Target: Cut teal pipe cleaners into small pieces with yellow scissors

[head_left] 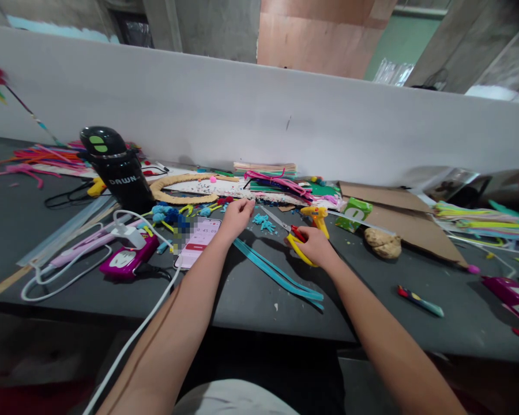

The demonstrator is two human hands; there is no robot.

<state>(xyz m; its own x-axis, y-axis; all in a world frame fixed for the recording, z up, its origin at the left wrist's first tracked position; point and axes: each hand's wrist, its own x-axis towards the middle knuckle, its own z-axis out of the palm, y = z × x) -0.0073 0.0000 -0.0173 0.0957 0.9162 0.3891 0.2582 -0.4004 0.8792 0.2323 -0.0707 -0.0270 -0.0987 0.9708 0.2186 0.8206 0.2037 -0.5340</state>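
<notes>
My right hand (pixel 315 246) is closed on a pair of scissors (pixel 294 238) with red and yellow handles, their blades pointing up and left. Close to the blade tips, my left hand (pixel 237 218) has its fingers pinched together; whatever they hold is too small to make out. Between the hands, on the dark table, lies a small heap of cut blue pieces (pixel 264 223). Long blue pipe cleaners (pixel 281 275) stretch across the table below it. A phone (pixel 199 245) showing a timer lies left of my left wrist. Just beyond my right hand is a yellow glue gun (pixel 315 214).
A black bottle (pixel 119 173) stands at left behind a purple power strip (pixel 130 256) with white cables. Behind lie a tan curved strip (pixel 158 190) and bundled pipe cleaners (pixel 281 181). At right are a green box (pixel 353 214), cardboard (pixel 415 227) and a cutter (pixel 420 301).
</notes>
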